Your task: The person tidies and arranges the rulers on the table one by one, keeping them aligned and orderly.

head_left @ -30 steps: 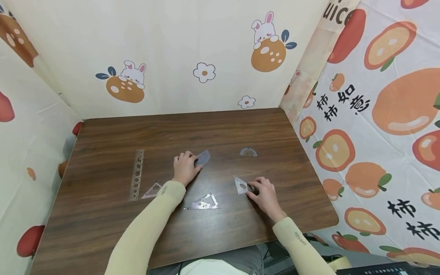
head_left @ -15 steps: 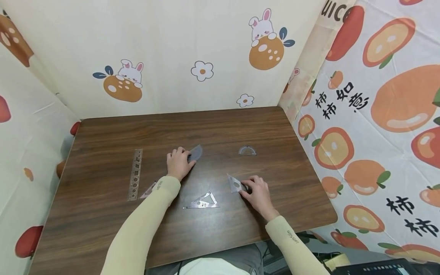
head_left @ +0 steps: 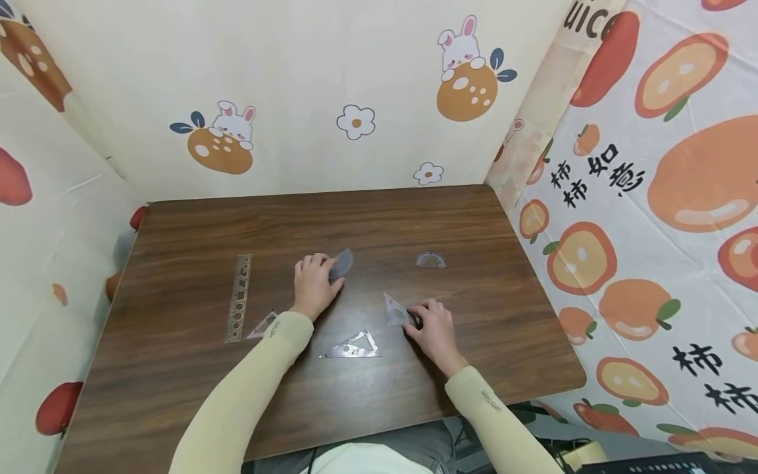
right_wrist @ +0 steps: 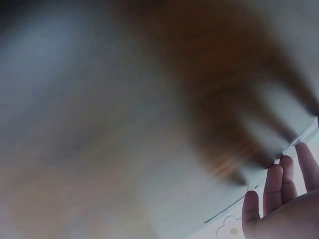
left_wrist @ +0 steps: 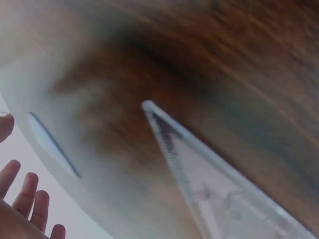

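In the head view, my left hand [head_left: 314, 283] pinches a clear bluish protractor [head_left: 342, 263] between thumb and fingers, with its rounded part sticking out to the right. Lower and to the right, my right hand [head_left: 433, 332] pinches a clear set square [head_left: 395, 311] by its right side, its pointed corner facing up and left. My fingers cover part of each piece. Between the two arms lies another clear set square [head_left: 355, 345]. The left sleeve partly hides a pinkish set square [head_left: 262, 325], whose tip is large in the left wrist view.
A long clear stencil ruler [head_left: 239, 299] lies at the left of the brown wooden table [head_left: 177, 243]. Toward the back right is a small clear protractor [head_left: 431, 261]. Printed curtains [head_left: 284, 79] hang round the back and sides. A black keyboard-like object [head_left: 645, 464] is at bottom right.
My right hand has moved left with its set square, which has turned slightly. My left hand has shifted slightly left with the protractor. The pieces lying on the table have stayed put.
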{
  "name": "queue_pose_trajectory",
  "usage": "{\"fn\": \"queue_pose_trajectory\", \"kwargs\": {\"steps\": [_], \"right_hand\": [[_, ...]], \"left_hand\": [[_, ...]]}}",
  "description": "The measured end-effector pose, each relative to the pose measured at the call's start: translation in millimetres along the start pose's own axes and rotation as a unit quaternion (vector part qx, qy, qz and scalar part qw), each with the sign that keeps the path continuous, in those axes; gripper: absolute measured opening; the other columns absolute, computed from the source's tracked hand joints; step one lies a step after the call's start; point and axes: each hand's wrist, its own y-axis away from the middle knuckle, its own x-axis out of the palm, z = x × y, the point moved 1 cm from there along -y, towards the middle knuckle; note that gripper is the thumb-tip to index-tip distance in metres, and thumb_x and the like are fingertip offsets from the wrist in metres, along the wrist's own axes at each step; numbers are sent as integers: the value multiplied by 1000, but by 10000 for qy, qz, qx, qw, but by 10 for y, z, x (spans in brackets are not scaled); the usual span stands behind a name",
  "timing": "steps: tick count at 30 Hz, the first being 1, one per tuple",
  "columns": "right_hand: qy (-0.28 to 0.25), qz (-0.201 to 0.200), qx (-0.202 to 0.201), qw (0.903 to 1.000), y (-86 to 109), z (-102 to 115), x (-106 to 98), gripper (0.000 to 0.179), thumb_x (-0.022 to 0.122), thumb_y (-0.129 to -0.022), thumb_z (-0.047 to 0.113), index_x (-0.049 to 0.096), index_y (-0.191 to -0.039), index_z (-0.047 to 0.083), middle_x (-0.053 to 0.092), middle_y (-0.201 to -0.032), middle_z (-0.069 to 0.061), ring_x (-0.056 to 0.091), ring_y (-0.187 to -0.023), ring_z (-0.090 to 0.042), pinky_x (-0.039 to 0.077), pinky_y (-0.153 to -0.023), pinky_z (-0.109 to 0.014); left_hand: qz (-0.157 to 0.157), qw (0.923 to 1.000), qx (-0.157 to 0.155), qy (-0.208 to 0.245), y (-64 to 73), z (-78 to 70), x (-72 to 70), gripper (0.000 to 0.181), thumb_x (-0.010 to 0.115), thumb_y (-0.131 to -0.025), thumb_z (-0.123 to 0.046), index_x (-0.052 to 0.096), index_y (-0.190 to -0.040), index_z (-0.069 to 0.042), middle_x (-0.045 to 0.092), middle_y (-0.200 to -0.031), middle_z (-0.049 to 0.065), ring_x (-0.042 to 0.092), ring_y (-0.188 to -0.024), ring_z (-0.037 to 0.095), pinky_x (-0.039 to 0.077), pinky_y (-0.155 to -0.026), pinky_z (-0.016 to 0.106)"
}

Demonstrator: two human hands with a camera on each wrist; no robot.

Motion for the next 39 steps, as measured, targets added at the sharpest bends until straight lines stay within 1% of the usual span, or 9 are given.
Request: {"fn": "queue_pose_trajectory", "kwargs": {"steps": [3,5,8,10,15,18,25,34,39], "right_hand": [[7,25,24,10000,-37,64,23,32,85,-85,25,78,-113,11,67,-115,-10,60,-108,-30,44,-101,-51],[17,27,12,10000,-59,105,40,31,85,-85,25,78,-111,11,67,-114,-9,60,-108,-30,44,-102,-51],[-15,46,7,10000,-87,161,63,28,84,-86,23,78,-110,10,67,-114,-9,61,-110,-31,44,-103,-51],[-29,57,20,10000,-98,184,74,27,83,-86,23,78,-109,10,67,-114,-9,61,-111,-31,43,-103,-50],[-97,38,30,9999,-116,196,98,26,83,-86,21,78,-109,8,67,-113,-9,60,-110,-30,42,-103,-50],[-124,31,-11,9999,-131,192,113,26,83,-86,20,78,-109,8,67,-111,-9,60,-109,-31,42,-103,-50],[-151,69,-135,9998,-156,174,124,26,83,-86,20,78,-109,10,65,-109,-9,60,-107,-30,42,-103,-50],[-73,271,-156,9995,-189,176,119,27,81,-87,21,77,-112,12,65,-112,-8,59,-110,-29,41,-106,-48],[-115,402,-159,9990,-213,195,93,26,80,-87,19,77,-112,11,66,-113,-9,59,-111,-30,41,-105,-49]], "left_hand": [[-61,9999,135,35,25,-74,-28,42,83,-86,-31,74,-121,-9,65,-124,13,56,-116,34,38,-105,54],[24,9998,182,66,44,-136,-45,41,83,-86,-31,74,-120,-9,65,-123,12,56,-115,34,38,-106,53],[361,9990,246,32,81,-234,-50,43,84,-86,-32,74,-121,-11,66,-122,11,56,-115,33,38,-106,52],[685,9970,348,-4,107,-304,-29,49,86,-83,-35,74,-123,-11,66,-122,10,56,-114,32,39,-104,51],[1417,9872,708,-162,177,-441,69,70,89,-74,-48,71,-129,-9,66,-122,9,57,-113,30,41,-98,47],[1617,9836,777,-172,205,-485,117,80,91,-69,-52,69,-134,-10,65,-123,10,57,-112,30,42,-94,46],[1842,9803,710,-107,216,-526,173,95,92,-64,-58,62,-143,-13,59,-125,10,55,-112,29,41,-91,45],[1716,9820,774,-129,206,-536,213,87,94,-60,-57,70,-133,-15,58,-123,9,54,-108,28,41,-88,44],[1712,9821,784,-109,199,-523,217,86,94,-59,-58,70,-130,-15,58,-124,8,54,-109,28,42,-90,45]]}}
